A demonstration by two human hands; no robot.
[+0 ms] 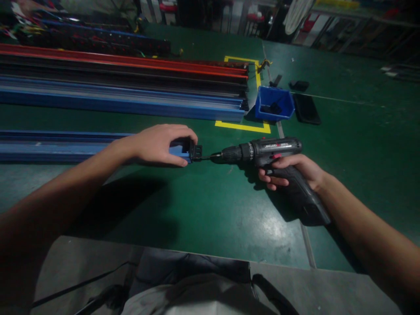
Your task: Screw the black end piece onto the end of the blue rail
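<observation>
My left hand [160, 143] is wrapped over the right end of a long blue channel profile [59, 146] lying on the green table. A small black end piece [196, 152] sits at that end, between my thumb and fingers. My right hand [292, 170] grips a black cordless drill [277, 148] by its handle, with a finger at the red trigger. The drill lies level and points left. Its thin bit reaches the black end piece; whether it sits in a screw cannot be made out.
Behind are more blue profiles [131, 105] and a red one [131, 61], stacked lengthwise. A blue bin [274, 103] with black parts stands near yellow tape [243, 127]. Right of it lies a flat black object [307, 108]. The table's near edge runs close to my body.
</observation>
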